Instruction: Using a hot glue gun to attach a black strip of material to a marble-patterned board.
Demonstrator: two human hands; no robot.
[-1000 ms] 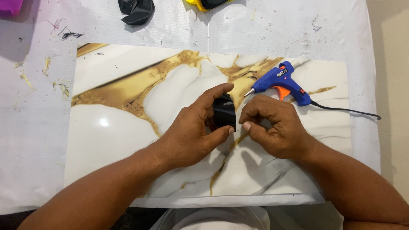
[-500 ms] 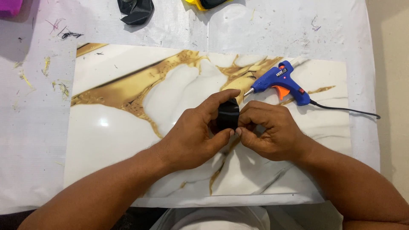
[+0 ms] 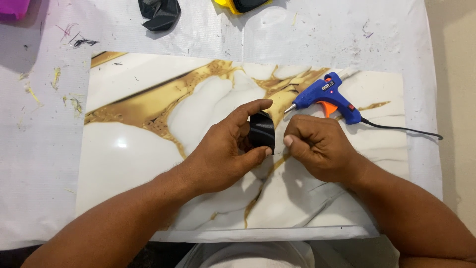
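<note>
Black ribbon loop [image 3: 262,132] between left hand [image 3: 223,149] and, seemingly, right hand [image 3: 317,146].

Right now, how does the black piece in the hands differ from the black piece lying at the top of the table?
The black strip is smooth, glossy and curled into a neat band; the crumpled black piece is bunched and matte. The strip is pinched in the left hand, with the right hand against it; the crumpled piece lies untouched on the white table cover. Both are black.
</note>
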